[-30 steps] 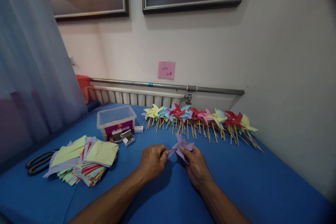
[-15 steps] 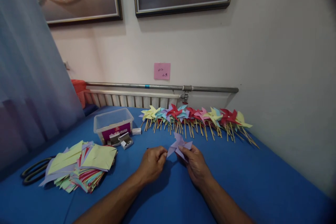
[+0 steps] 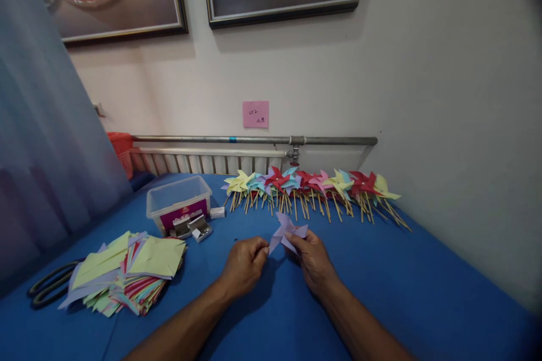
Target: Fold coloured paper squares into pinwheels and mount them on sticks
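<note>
A purple paper pinwheel [image 3: 280, 232] is pinched between the thumb and fingers of my right hand [image 3: 314, 259], its folded blades facing me. My left hand [image 3: 244, 265] is closed beside its left blade tip, thumb pressed against the curled fingers. Whatever those fingers hold is hidden. Behind both hands lies a row of finished-looking pinwheels [image 3: 277, 179] in red, yellow, blue, pink and purple, on thin sticks [image 3: 288, 201].
On the left are a stack of cut coloured papers [image 3: 156, 256] and dark-handled scissors [image 3: 51, 285]. Behind them stand a clear plastic tub [image 3: 178, 194] and small open boxes [image 3: 200, 228]. A blue cloth [image 3: 381, 293] covers the table, with a pipe [image 3: 339, 140] along the wall.
My view has shifted slightly to the right, so the surroundings sit a little further left. Both hands keep nearly the same pose around the purple pinwheel.
</note>
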Tool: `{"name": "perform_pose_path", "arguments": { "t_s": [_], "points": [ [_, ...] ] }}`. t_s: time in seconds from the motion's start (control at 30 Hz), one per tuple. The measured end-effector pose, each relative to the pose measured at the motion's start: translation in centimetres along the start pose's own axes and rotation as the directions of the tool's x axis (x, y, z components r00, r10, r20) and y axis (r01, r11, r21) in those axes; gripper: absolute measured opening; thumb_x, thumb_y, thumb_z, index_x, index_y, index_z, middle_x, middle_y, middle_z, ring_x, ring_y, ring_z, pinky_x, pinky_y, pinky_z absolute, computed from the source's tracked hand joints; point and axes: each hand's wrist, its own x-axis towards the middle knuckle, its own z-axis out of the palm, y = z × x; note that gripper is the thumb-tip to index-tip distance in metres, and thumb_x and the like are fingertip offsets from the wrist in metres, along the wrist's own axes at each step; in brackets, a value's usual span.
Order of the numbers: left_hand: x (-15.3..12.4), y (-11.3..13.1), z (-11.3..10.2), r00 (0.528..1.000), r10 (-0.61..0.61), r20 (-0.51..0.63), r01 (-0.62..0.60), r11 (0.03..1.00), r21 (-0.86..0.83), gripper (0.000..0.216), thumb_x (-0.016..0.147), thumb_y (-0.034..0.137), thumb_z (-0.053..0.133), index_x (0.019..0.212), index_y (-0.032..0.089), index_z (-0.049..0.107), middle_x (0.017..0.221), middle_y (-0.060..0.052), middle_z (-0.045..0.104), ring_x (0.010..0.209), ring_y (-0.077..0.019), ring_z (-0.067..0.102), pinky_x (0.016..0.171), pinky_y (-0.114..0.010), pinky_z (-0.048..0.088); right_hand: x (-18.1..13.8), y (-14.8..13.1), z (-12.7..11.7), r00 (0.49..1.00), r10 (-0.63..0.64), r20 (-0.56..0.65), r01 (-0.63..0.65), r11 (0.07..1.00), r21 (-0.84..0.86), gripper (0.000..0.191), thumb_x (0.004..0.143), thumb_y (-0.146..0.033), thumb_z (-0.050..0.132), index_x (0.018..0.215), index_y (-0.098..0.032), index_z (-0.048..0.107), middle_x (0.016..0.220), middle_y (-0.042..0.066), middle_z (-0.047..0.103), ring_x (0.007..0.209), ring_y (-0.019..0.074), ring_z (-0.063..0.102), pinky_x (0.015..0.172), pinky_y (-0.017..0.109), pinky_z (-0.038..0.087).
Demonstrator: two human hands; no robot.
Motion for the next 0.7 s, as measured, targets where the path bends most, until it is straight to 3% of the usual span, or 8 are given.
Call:
{"name": "perform_pose_path", "arguments": {
  "t_s": [0.37, 0.47, 0.57, 0.7],
  "points": [
    [0.3, -0.9, -0.4, 0.997, -0.051, 0.063, 0.040, 0.984, 0.175, 0.015, 0.084, 0.019, 0.057, 0.076, 0.018, 0.070, 0.081, -0.002, 0.067, 0.077, -0.0162, 0.059, 0.071, -0.027, 0.037, 0.7, -0.4, -0.6, 0.999, 0.004, -0.038, -0.005, 1.000, -0.028, 0.042, 0.052, -0.033, 0.094, 0.086, -0.019, 0.073, 0.074, 0.000, 0.076, 0.068, 0.0191, 0.068, 0.065, 0.029, 0.053],
    [1.0, -1.5, -0.4, 0.982, -0.188, 0.001, 0.188, 0.981, -0.050, 0.016, 0.084, 0.026, 0.058, 0.073, 0.018, 0.065, 0.067, 0.001, 0.060, 0.064, -0.0139, 0.053, 0.061, -0.025, 0.035, 0.7, -0.9, -0.6, 0.999, -0.013, -0.053, 0.013, 1.000, 0.015, 0.044, 0.055, -0.041, 0.094, 0.089, -0.022, 0.072, 0.085, 0.002, 0.078, 0.073, 0.0202, 0.071, 0.068, 0.031, 0.054],
    [1.8, -2.0, -0.5, 0.926, -0.377, -0.021, 0.342, 0.862, -0.374, 0.023, 0.076, 0.039, 0.066, 0.070, 0.018, 0.059, 0.054, 0.005, 0.052, 0.051, -0.0117, 0.047, 0.054, -0.024, 0.033, 0.4, -0.8, -0.5, 0.996, -0.053, -0.067, 0.051, 0.998, -0.038, 0.045, 0.057, -0.048, 0.092, 0.088, -0.022, 0.071, 0.086, 0.003, 0.078, 0.069, 0.0194, 0.070, 0.063, 0.030, 0.052],
    [2.2, -2.1, -0.7, 0.913, -0.408, -0.019, 0.320, 0.742, -0.590, 0.034, 0.062, 0.047, 0.075, 0.070, 0.018, 0.060, 0.054, 0.002, 0.058, 0.049, -0.0117, 0.051, 0.053, -0.024, 0.035, -0.6, 0.6, 0.5, 0.986, -0.109, 0.125, 0.140, 0.953, -0.268, 0.033, 0.063, -0.049, 0.086, 0.075, -0.021, 0.072, 0.067, 0.001, 0.071, 0.057, 0.0170, 0.062, 0.054, 0.028, 0.044]
  ]
}}
